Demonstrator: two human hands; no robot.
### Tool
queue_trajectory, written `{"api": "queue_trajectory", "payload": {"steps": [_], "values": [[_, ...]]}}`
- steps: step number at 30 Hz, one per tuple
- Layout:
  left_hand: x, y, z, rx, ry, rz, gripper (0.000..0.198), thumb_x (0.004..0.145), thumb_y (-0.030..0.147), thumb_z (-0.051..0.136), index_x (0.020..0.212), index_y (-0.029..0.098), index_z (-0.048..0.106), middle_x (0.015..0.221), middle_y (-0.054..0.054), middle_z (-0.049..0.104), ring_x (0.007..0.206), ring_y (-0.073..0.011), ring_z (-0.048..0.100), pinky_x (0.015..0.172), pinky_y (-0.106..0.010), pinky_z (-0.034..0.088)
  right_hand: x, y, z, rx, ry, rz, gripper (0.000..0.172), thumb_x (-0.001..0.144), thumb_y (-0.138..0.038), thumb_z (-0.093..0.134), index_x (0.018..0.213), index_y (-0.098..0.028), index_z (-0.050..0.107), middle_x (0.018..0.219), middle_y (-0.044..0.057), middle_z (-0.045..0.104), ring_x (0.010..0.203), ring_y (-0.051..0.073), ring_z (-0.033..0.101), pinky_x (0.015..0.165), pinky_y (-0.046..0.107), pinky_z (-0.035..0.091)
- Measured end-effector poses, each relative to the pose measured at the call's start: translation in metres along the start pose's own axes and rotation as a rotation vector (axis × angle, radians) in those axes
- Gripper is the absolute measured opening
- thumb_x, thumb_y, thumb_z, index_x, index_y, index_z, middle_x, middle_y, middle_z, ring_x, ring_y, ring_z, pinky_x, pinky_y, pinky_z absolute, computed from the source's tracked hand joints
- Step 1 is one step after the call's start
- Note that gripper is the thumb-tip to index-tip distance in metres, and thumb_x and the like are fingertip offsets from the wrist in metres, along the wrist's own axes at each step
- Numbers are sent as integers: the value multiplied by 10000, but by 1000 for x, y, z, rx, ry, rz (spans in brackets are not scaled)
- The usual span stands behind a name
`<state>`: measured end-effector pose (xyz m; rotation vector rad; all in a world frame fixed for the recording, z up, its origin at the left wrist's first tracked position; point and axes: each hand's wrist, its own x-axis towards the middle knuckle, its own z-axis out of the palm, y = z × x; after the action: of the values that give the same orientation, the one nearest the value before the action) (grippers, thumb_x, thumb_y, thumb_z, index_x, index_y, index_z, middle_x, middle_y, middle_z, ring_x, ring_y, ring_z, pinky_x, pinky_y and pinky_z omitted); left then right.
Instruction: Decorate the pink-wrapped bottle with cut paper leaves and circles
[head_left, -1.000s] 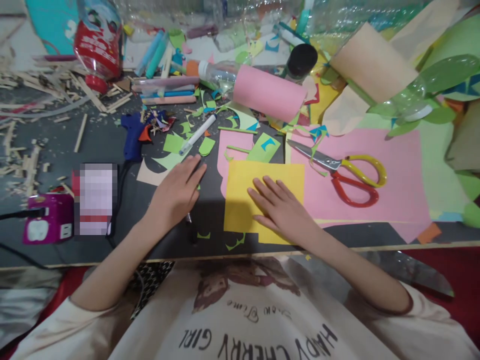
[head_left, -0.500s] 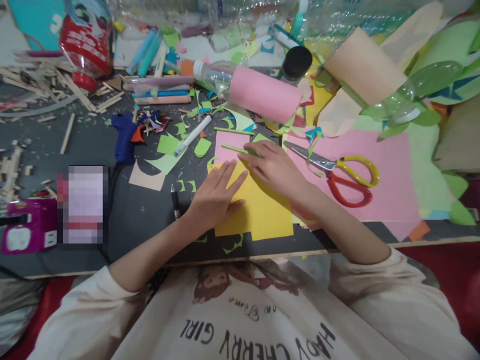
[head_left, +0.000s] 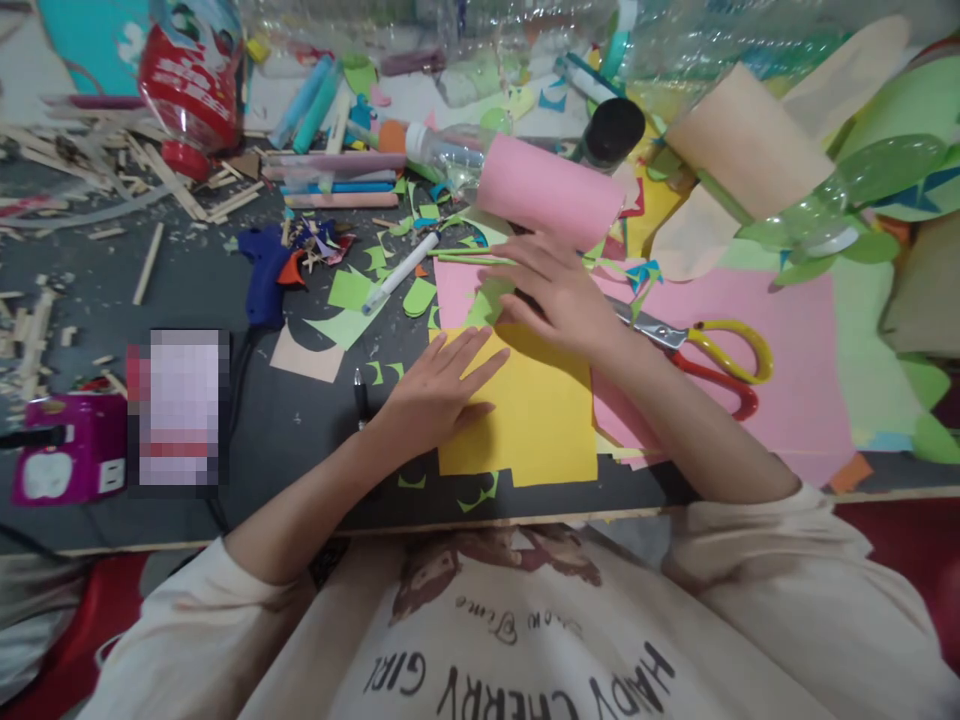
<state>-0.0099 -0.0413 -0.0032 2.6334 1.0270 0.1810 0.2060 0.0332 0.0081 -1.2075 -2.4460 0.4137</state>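
My left hand [head_left: 439, 390] lies flat with fingers spread on the left part of the yellow paper [head_left: 551, 425]. My right hand [head_left: 551, 295] is palm down with its fingers stretched out, at the far edge of the yellow paper. Its fingertips are by two thin green strips [head_left: 469, 257], lying side by side along the top of a small pink paper [head_left: 454, 295]. A light green paper piece [head_left: 487, 300] shows partly under that hand. Scissors [head_left: 664, 335] with yellow and red handles rest beside my right forearm, which covers part of them.
A pink paper tube [head_left: 547, 190] and a clear bottle [head_left: 450, 150] lie beyond my hands. To the left are a white marker [head_left: 401, 272], a blue glue gun [head_left: 262, 275], a pen [head_left: 361, 395] and a purple box [head_left: 71, 450]. Green scraps and wooden sticks are scattered about.
My right hand has moved away from me, and the nearer green strip now lies against the farther one. My left hand stays on the yellow paper. The whole view has shifted slightly.
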Motion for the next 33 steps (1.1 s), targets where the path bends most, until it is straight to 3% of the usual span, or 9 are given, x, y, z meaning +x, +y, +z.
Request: {"api": "queue_trajectory", "payload": {"steps": [4,7,12,17,21,26,30,33], "values": [[4,-14,-7,-182,-58,-71,661,944,424,488,1510,150,284,1558,-155,362,1452,-285,330,1202,-429,271,-31,-14,-10,20,18,115,249,934,-276,438,994,-211,671,1004,105,709,979,293,627,905,480,464],[7,-27,-18,-243,-120,-202,734,886,459,558,1507,193,273,1550,-123,371,1418,-305,354,1162,-438,307,-50,-16,-10,-21,-15,181,238,854,-288,548,1052,-194,640,1028,126,676,966,314,600,877,478,458],[7,-36,-36,-174,-91,-311,541,862,392,552,1362,200,475,1374,-110,520,1288,-311,442,1077,-446,359,-58,-14,-7,44,-51,201,271,794,-255,568,1057,-211,619,972,104,640,954,306,567,871,470,444],[6,-28,-47,-64,-137,-274,419,859,349,538,1243,180,545,1278,-131,551,1209,-329,463,1009,-461,375,-53,-19,-6,352,-51,242,229,807,-161,496,982,-214,635,930,73,661,878,233,598,806,381,467],[14,-26,-48,-134,-108,-297,434,841,395,554,1207,162,533,1217,-119,587,1146,-313,490,978,-442,391,-51,-21,0,587,62,335,183,816,-225,542,968,-218,644,888,31,654,848,189,603,810,345,480],[16,-39,-43,-350,11,-306,176,855,304,498,947,181,585,989,-62,643,965,-225,545,890,-360,434,-51,-16,9,654,188,436,139,798,-290,589,901,-214,645,901,28,674,862,189,626,812,349,498],[13,-47,-38,-314,108,-316,118,854,249,483,869,198,588,939,-51,658,938,-214,557,894,-367,429,-53,-12,11,552,242,318,131,807,-227,548,875,-229,660,897,31,709,864,196,648,808,363,504],[12,-48,-34,-186,120,-291,163,863,219,469,942,199,611,991,-72,670,983,-238,567,888,-389,427,-54,-9,9,430,301,197,190,804,-157,510,842,-239,677,878,36,727,870,208,666,800,381,507]]}}
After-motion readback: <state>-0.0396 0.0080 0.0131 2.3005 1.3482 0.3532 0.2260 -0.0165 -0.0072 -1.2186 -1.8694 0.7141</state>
